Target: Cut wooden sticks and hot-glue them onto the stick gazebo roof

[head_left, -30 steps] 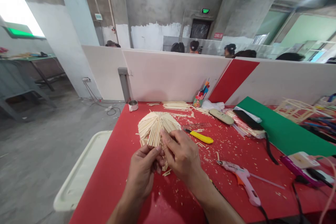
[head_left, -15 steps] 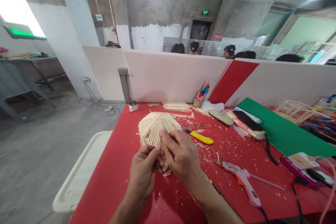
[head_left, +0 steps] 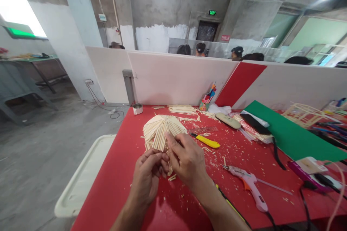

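A cone-shaped roof model [head_left: 160,138] made of pale wooden sticks stands on the red tabletop, its sticks fanning down from a peak. My left hand [head_left: 151,169] is at the near lower edge, its thumb and fingers closed around the stick ends there. On the right side of the same section, my right hand [head_left: 189,158] pinches at a wooden stick between thumb and curled fingers. The fingertips partly hide what they grip. Short stick offcuts [head_left: 171,178] lie just below the hands.
Right of the model lie a yellow utility knife [head_left: 207,141], a clear ruler [head_left: 202,130] and a pink glue gun [head_left: 251,184]. Loose sticks [head_left: 183,109], a tin [head_left: 137,108] and a pen holder [head_left: 205,104] line the back. A green board [head_left: 292,133] and power strip [head_left: 311,177] are farther right.
My left thumb has shifted slightly and the left fingers are more curled at the stick ends. The right hand and the roof model have hardly moved.
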A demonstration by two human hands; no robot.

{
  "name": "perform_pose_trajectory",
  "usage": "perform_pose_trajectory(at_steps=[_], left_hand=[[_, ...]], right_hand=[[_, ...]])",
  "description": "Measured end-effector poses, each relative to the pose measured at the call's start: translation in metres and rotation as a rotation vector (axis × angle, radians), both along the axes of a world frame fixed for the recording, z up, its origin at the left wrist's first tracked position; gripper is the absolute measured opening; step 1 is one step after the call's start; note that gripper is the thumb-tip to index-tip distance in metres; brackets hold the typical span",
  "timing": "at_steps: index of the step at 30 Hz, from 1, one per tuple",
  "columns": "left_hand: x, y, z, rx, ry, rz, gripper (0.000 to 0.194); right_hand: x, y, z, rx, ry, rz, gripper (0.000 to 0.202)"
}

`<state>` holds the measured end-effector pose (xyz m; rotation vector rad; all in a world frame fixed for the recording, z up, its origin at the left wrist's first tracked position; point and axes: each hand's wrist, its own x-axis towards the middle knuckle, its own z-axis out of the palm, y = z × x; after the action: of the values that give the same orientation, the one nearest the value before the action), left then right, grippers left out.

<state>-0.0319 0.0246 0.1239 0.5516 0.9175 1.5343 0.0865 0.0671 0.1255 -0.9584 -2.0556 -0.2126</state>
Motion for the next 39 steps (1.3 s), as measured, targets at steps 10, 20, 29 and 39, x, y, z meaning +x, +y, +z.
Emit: perform_pose_trajectory(at_steps=[10,20,29,39], left_hand=[[0.000,0.001,-0.003,-0.004,0.055,0.015,0.015],[0.002,0.005,-0.004,-0.016,0.065,0.014,0.025],[0.002,0.008,-0.010,-0.035,-0.026,0.005,0.025],[0.004,0.013,-0.007,0.000,-0.066,-0.035,0.034]], right_hand=[[0.000,-0.001,-0.001,-0.003,0.011,0.002,0.039],[-0.001,-0.001,0.001,0.029,0.022,-0.009,0.037],[0.000,-0.001,0.000,0.022,0.027,-0.003,0.038],[0.000,-0.002,-0.001,0.010,0.028,0.002,0.039]])
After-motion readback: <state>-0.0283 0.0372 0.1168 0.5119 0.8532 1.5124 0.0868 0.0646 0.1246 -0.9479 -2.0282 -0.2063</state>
